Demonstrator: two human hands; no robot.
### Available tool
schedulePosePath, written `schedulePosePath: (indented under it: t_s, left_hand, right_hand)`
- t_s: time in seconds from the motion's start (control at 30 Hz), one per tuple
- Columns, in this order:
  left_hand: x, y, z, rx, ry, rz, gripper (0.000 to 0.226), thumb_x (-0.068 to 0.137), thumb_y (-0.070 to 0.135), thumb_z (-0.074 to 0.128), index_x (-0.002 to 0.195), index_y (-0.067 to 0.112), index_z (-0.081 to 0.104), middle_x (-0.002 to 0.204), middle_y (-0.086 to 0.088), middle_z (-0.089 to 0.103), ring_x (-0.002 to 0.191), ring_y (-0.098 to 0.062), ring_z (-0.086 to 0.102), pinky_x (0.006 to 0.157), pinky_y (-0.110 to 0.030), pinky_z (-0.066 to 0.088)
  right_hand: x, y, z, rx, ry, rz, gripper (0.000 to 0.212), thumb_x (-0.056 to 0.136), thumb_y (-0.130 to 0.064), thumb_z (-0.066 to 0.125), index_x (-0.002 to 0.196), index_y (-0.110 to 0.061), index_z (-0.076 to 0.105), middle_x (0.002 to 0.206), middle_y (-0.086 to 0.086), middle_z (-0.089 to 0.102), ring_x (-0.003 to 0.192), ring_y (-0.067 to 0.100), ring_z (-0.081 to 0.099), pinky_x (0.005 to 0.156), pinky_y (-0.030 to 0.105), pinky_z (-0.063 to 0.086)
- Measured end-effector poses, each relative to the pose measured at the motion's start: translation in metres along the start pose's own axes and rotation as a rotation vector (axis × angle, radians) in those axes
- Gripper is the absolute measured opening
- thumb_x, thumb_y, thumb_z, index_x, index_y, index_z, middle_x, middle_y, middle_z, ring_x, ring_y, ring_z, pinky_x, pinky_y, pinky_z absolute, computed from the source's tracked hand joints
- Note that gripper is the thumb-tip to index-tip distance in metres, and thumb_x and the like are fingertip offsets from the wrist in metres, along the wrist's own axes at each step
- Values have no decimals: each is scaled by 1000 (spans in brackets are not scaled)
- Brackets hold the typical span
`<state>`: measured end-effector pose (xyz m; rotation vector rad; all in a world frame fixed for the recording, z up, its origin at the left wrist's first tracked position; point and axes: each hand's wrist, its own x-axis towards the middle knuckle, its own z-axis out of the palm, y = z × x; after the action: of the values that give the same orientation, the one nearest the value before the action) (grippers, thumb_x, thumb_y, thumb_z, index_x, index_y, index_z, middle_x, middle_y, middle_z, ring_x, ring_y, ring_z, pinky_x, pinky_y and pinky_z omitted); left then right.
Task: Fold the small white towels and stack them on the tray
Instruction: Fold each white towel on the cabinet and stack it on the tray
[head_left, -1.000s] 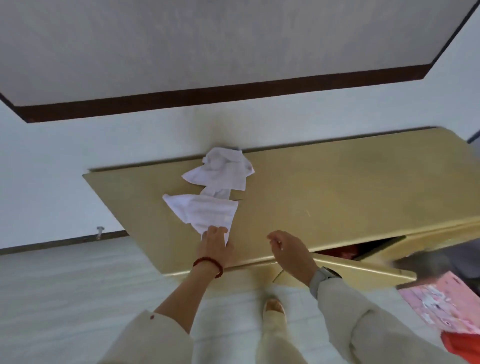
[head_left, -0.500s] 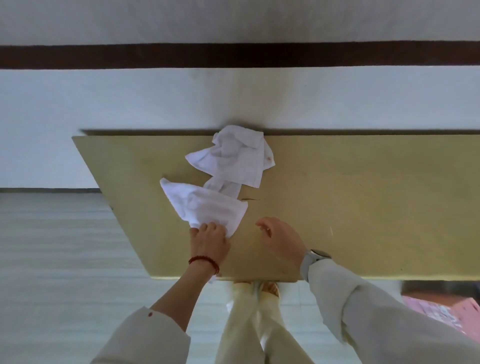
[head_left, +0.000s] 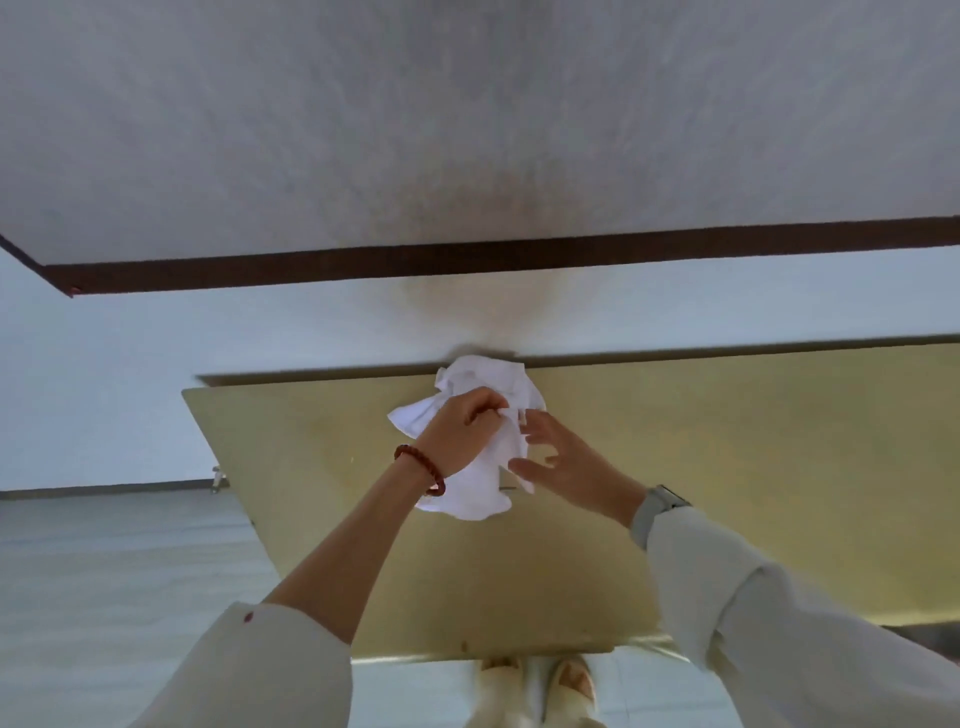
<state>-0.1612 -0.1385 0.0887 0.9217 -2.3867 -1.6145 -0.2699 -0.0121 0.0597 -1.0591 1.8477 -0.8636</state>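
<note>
Left hand (head_left: 457, 431) pinching a white towel (head_left: 480, 491) lifted just above the surface (head_left: 727, 467); right hand (head_left: 563, 460) open, fingers spread beside it. Best to catch a free corner, shake flat, then fold. No tray visible.

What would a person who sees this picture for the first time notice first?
The eye goes first to the two hands meeting over the yellow tabletop: the left hand pinches a hanging white towel, and the right hand reaches for it with spread fingers. Behind them, a second crumpled white towel lies at the table's far edge by the wall. A red bead bracelet stands out on the left wrist.
</note>
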Motion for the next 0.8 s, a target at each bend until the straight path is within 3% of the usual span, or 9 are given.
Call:
schedulePosePath:
  t_s: [0.1, 0.2, 0.27, 0.37, 0.47, 0.6, 0.8]
  left_hand:
    - [15, 37, 3, -33, 29, 123, 27, 92, 4, 45, 84, 25, 58, 82, 15, 58, 81, -7, 53, 74, -13, 42]
    - [28, 75, 14, -28, -1, 239, 22, 92, 5, 47, 92, 19, 64, 92, 6, 64, 90, -14, 58, 82, -20, 46]
    - [39, 97, 24, 37, -23, 322, 19, 91, 7, 51, 96, 16, 67, 95, 3, 65, 90, -11, 58, 84, -14, 44]
    - [58, 124, 41, 264, -7, 408, 16, 89, 12, 57, 102, 12, 68, 94, 1, 64, 79, -4, 53, 72, 0, 35]
    - [74, 144, 61, 418, 21, 435, 19, 90, 9, 53, 104, 6, 65, 103, -8, 65, 92, -17, 56, 77, -8, 35]
    - [94, 156, 90, 570, 111, 379, 23, 94, 18, 48, 105, 6, 64, 107, -7, 66, 100, -20, 58, 87, -21, 39]
    - [113, 182, 140, 457, 433, 208, 20, 92, 20, 51, 101, 13, 67, 103, -2, 67, 97, -20, 59, 85, -27, 44]
  right_hand:
    - [-10, -20, -31, 77, 77, -30, 43, 87, -28, 61, 126, -21, 45, 121, -3, 57, 110, 14, 54, 92, 34, 46]
    - [-25, -33, -63, -39, 297, -57, 16, 93, -25, 51, 105, -15, 55, 94, 4, 63, 83, 21, 58, 70, 29, 45]
    - [-35, -32, -88, -119, 493, -34, 23, 96, -21, 43, 100, -5, 59, 86, 12, 65, 79, 30, 58, 67, 35, 44]
    - [-49, -19, -131, -227, 679, -29, 29, 96, -15, 40, 113, -8, 62, 97, 14, 68, 90, 31, 61, 76, 39, 47]
    - [-62, 0, -176, -338, 735, -6, 33, 97, -16, 37, 120, -18, 60, 108, 4, 67, 96, 23, 60, 75, 30, 45]
    - [-75, 33, -228, -447, 758, 40, 34, 97, -19, 35, 123, -25, 57, 105, -2, 67, 95, 20, 59, 68, 25, 36]
    - [-80, 77, -296, -553, 786, 1, 29, 97, -20, 39, 109, -16, 64, 103, 2, 69, 92, 22, 62, 70, 26, 41]
